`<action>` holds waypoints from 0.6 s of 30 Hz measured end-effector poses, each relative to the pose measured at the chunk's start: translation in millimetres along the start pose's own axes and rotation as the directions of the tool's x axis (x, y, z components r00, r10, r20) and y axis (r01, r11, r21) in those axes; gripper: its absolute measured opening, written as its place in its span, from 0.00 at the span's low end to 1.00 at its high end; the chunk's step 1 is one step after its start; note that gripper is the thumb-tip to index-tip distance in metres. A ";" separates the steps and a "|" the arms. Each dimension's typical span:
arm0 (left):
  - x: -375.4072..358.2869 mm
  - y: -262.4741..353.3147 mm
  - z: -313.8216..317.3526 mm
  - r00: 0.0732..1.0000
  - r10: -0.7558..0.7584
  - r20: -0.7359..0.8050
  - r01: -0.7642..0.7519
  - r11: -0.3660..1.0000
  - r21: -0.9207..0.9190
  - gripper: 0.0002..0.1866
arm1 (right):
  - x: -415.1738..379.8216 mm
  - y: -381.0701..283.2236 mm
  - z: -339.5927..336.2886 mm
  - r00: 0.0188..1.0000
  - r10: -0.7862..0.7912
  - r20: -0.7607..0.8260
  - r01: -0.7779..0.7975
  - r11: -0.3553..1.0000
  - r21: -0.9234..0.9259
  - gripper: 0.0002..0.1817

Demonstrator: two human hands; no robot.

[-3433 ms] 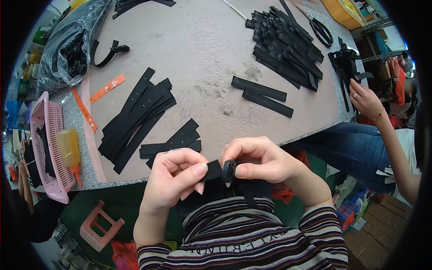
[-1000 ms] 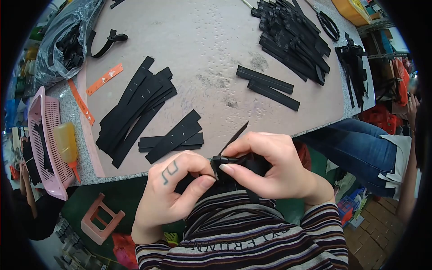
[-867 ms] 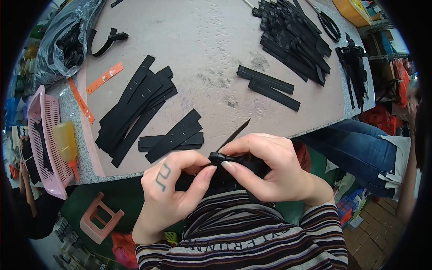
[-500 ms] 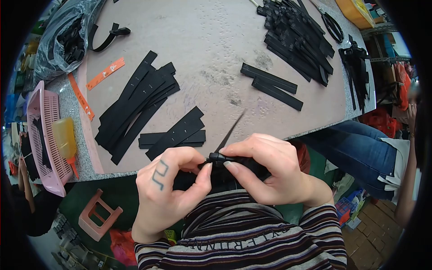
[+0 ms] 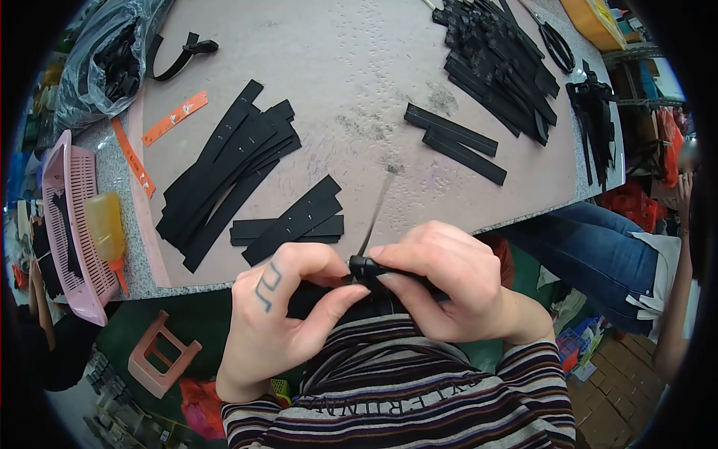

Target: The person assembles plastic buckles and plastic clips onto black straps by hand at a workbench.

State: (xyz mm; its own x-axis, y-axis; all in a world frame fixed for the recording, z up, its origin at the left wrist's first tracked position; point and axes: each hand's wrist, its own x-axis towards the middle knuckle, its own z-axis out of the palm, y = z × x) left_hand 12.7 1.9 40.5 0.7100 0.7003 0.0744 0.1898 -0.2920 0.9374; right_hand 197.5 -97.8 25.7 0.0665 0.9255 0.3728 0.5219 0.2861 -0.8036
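Note:
Close in front of my body, over the table's near edge, a black strap (image 5: 365,267) is held with a thick folded or buckle-like part at its middle. Its thin end (image 5: 376,213) points up and away over the table, seen nearly edge-on. My right hand (image 5: 456,280) is closed, thumb and forefinger pinching the right side of the thick part. My left hand (image 5: 288,303) pinches at its left side, thumb below and forefinger above. What lies between the left fingertips is partly hidden. Nearest beyond the left hand lie several crossed black strips (image 5: 299,217).
A fan of black strips (image 5: 224,165) lies left, with two more strips (image 5: 456,142) and a large pile (image 5: 501,67) right. Scissors (image 5: 557,46), orange strips (image 5: 176,117), a pink basket (image 5: 75,209), a yellowish bottle (image 5: 105,224) and a plastic bag (image 5: 78,90) surround them. Another person's legs (image 5: 591,258) are at right.
The strap's thin end has swung left and stands more upright. My left thumb has shifted slightly right and down beside the thick part; my right hand keeps its pinch.

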 end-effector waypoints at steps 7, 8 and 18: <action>-1.7 0.7 2.9 0.995 0.096 -0.023 -0.096 0.995 0.029 0.14 | 2.3 -4.2 -0.8 0.999 0.034 -0.007 -0.033 0.999 0.020 0.16; 0.4 -1.8 1.8 0.994 0.113 -0.005 -0.113 0.994 -0.003 0.14 | 2.7 -4.7 -2.1 0.996 0.088 0.006 -0.088 0.993 0.081 0.15; 1.8 -16.3 -2.5 0.988 0.148 0.054 -0.117 0.921 -0.370 0.14 | 4.7 -8.8 -10.5 0.959 0.268 0.088 -0.281 0.940 0.194 0.11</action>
State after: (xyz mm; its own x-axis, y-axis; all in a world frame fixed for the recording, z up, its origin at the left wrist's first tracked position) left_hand 9.2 9.6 26.2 0.7659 0.6131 0.1934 -0.1596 -0.1101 0.9810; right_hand 202.1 -98.6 39.4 0.1288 0.9865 0.1013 0.3069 0.0574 -0.9500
